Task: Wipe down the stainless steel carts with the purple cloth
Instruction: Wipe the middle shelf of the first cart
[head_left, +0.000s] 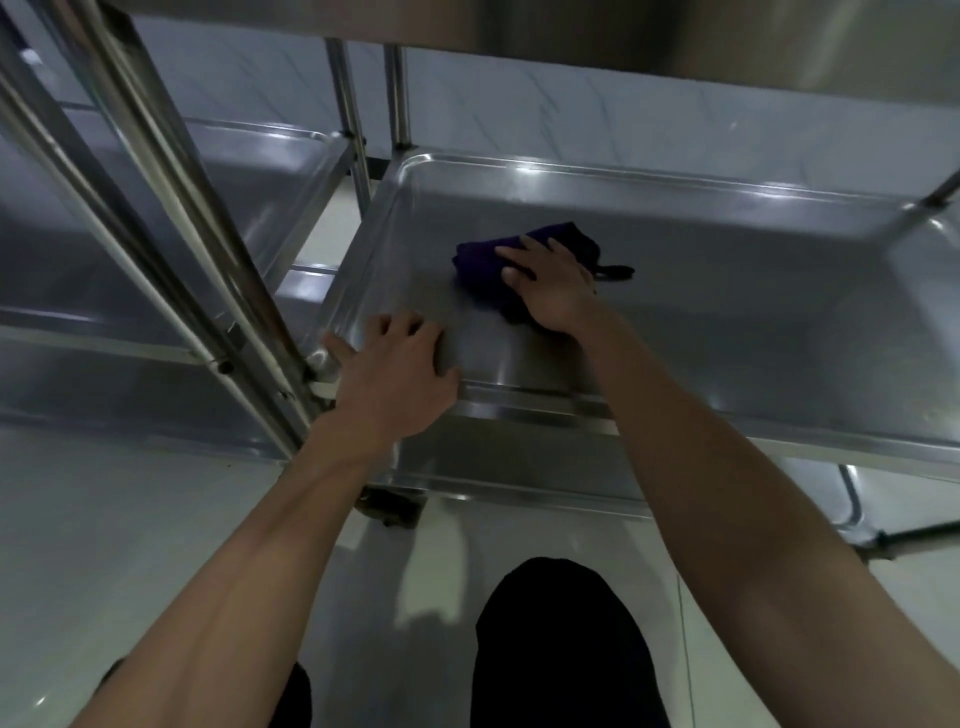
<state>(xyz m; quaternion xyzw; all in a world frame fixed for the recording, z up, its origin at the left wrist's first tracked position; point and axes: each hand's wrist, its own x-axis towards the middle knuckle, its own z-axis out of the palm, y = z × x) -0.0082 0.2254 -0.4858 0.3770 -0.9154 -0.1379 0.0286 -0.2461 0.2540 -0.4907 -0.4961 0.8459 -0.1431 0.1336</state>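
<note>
Right hand (553, 288) on cloth (524, 260), middle shelf (727, 291) of cart.
Right hand presses flat, fingers extended, on the bunched purple cloth near the shelf's left half. Left hand (395, 374), fingers spread, rests on the shelf's front-left corner beside a post (171, 218). A 2nd cart (260, 171) stands alongside, left.

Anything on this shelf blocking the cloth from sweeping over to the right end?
Nothing visible. The right hand presses the purple cloth flat on the shelf, and the steel to its right lies bare up to the rim. The left hand rests on the near-left corner.
</note>
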